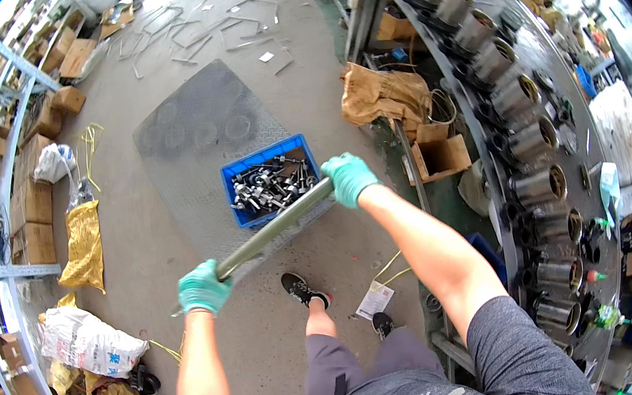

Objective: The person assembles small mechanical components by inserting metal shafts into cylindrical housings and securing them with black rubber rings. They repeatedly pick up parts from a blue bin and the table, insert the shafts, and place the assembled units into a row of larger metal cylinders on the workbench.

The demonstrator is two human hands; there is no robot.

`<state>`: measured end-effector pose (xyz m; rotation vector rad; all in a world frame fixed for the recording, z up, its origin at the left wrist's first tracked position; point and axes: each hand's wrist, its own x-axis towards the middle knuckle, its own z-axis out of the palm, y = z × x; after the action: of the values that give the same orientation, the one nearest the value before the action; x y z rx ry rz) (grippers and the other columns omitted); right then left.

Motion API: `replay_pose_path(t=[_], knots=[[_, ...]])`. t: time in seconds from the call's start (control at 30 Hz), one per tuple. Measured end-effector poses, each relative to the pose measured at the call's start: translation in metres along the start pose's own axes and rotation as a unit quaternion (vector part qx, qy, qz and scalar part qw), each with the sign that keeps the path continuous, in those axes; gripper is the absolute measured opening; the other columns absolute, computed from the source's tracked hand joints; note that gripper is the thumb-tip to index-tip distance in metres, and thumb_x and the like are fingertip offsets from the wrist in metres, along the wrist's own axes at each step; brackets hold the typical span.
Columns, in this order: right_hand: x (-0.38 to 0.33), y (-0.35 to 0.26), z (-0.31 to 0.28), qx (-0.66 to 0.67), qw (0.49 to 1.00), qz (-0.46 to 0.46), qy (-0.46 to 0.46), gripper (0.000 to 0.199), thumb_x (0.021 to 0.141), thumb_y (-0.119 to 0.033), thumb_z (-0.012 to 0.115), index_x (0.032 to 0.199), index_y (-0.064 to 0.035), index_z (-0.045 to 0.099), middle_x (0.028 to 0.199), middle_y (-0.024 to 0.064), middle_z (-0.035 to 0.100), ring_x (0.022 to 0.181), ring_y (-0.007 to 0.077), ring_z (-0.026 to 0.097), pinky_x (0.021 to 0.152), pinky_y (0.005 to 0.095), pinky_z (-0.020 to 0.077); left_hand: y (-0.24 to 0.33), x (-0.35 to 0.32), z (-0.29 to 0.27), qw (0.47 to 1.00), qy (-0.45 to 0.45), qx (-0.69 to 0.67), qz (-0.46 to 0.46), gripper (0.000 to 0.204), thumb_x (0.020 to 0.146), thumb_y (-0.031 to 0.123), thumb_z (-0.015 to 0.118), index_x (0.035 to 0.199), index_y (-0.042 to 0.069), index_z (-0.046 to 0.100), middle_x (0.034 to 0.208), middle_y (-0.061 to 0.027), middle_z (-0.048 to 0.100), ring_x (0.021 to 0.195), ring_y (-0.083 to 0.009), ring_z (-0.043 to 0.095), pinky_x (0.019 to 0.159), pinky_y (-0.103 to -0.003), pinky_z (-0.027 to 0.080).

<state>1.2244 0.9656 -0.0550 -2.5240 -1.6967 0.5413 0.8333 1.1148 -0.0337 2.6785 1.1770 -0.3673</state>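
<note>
A long grey-green panel (pixel 275 226), seen nearly edge-on, spans the space in front of me at a slant, its right end farther away. My left hand (pixel 204 288), in a green glove, is closed around its near-left end. At the far-right end my right hand (pixel 348 179), gloved the same way, grips it too. Just beyond the panel, a blue plastic bin (pixel 229 187) holds many loose metal parts (pixel 273 185) with black and silver shafts. The panel overlaps the view just in front of the bin's near side. Under the bin lies a dark textured mat (pixel 196 105).
Shelving (pixel 12 271) with cardboard boxes lines the left, with a white sack (pixel 92 341) and a yellow sack (pixel 82 242) beside it. Rows of metal cylinders (pixel 532 140) stand on a bench at right. A wooden box (pixel 445 156) sits by it. Thin strips (pixel 193 32) litter the far floor.
</note>
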Motion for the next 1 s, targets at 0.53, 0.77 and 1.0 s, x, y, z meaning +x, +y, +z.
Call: replay_pose_path(t=[0.53,0.77,1.0], knots=[[0.121,-0.306,0.046,0.244,0.908,-0.237,-0.246,0.045,0.090,-0.041,0.080,0.114,-0.0053,0.067,0.104,0.0223,0.074,0.099,0.0413,0.071,0.088,0.0499,0.0563,-0.208,0.101,-0.054,0.985,-0.005,-0.079,-0.155,0.054,0.103,0.061,0.055,0.107,0.012,0.078,0.089,-0.0165,0.076,0.084,-0.0398,0.073,0.077,-0.051,0.057],[0.259,-0.217,0.155,0.399,0.776,-0.094,-0.479,0.048,0.101,-0.038,0.072,0.131,-0.0015,0.070,0.114,0.0161,0.076,0.102,0.0230,0.071,0.094,0.0385,0.0559,-0.211,0.096,-0.053,0.979,0.032,-0.132,-0.152,0.037,0.088,0.045,0.077,0.099,0.010,0.077,0.079,-0.0107,0.073,0.072,-0.0338,0.071,0.073,-0.047,0.054],[0.435,-0.170,0.343,-0.057,0.856,-0.340,-0.385,0.073,0.087,-0.027,0.081,0.151,-0.0044,0.053,0.155,0.0258,0.050,0.140,0.0445,0.053,0.115,0.0482,0.0485,-0.212,0.082,-0.033,0.984,0.047,-0.121,-0.125,0.040,0.078,0.039,0.075,0.100,0.006,0.072,0.074,-0.0079,0.061,0.063,-0.0307,0.059,0.068,-0.045,0.044]])
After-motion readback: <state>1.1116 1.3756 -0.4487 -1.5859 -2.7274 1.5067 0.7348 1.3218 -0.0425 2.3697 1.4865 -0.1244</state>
